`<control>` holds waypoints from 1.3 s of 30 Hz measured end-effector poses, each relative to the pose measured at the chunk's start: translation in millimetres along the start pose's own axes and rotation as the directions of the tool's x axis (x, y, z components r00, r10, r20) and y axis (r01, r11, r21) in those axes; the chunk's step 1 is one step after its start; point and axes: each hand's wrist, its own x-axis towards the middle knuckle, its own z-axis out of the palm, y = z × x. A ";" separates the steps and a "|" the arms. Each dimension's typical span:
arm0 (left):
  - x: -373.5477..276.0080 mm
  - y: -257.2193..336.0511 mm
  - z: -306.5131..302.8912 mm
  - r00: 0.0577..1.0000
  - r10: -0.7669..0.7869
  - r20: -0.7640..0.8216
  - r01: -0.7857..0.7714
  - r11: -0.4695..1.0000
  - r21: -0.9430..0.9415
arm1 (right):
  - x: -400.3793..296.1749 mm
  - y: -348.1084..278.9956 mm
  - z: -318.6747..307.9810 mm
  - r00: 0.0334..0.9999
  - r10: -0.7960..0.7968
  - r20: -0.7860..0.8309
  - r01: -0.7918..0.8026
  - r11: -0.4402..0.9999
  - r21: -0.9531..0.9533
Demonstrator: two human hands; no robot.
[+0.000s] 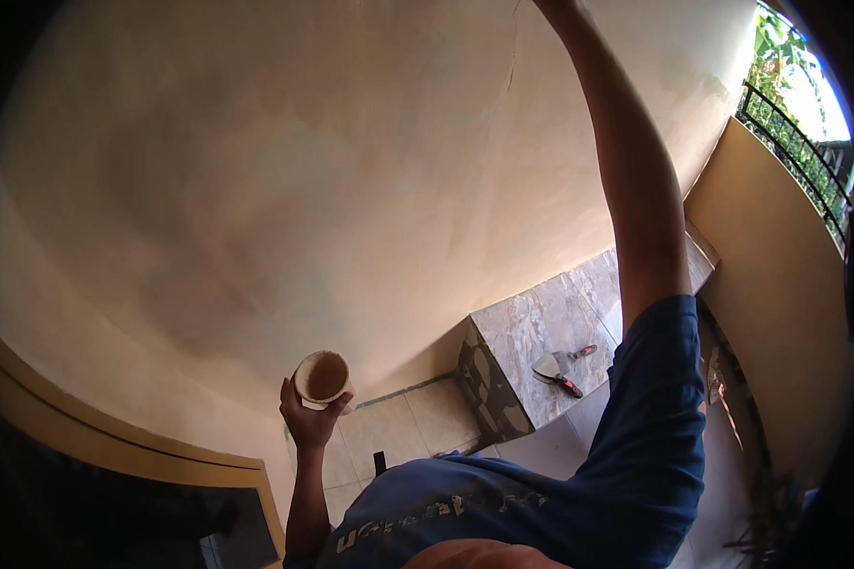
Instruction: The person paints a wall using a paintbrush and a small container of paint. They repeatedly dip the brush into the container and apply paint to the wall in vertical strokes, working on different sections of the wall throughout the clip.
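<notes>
My left hand [313,419] holds a round, open-topped container [324,378], its rim crusted with pale residue, in front of the wall. What it contains cannot be made out. My right arm reaches up along the plastered wall [370,178], and its hand runs out of the picture at the top, so what it holds is hidden. A thin crack runs down the wall left of that forearm. Two putty knives lie on the marble-patterned tiled ledge [502,316]: one with a wide blade and a red and black handle [568,386], the other handle [585,351] just behind it.
Below the ledge lies a tiled floor [381,434]. A yellow-framed dark opening [128,459] is at the lower left. At the right stand a low wall [776,284] and a black metal railing [797,146], with green plants beyond.
</notes>
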 end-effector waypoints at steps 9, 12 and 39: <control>-21.7 -6.0 -24.7 0.991 -0.109 -0.071 0.106 0.993 -0.041 | -64.3 1.1 50.6 0.991 0.028 0.128 -0.022 0.999 -0.046; -25.3 -3.1 -35.1 0.988 -0.139 -0.066 0.141 0.990 0.027 | -168.5 -30.7 16.4 0.964 0.141 0.225 -0.111 0.984 -0.141; -12.3 4.6 -18.8 0.998 0.045 0.042 -0.040 0.995 -0.094 | -523.7 -114.2 -112.5 0.491 0.589 0.642 -0.523 0.789 -0.323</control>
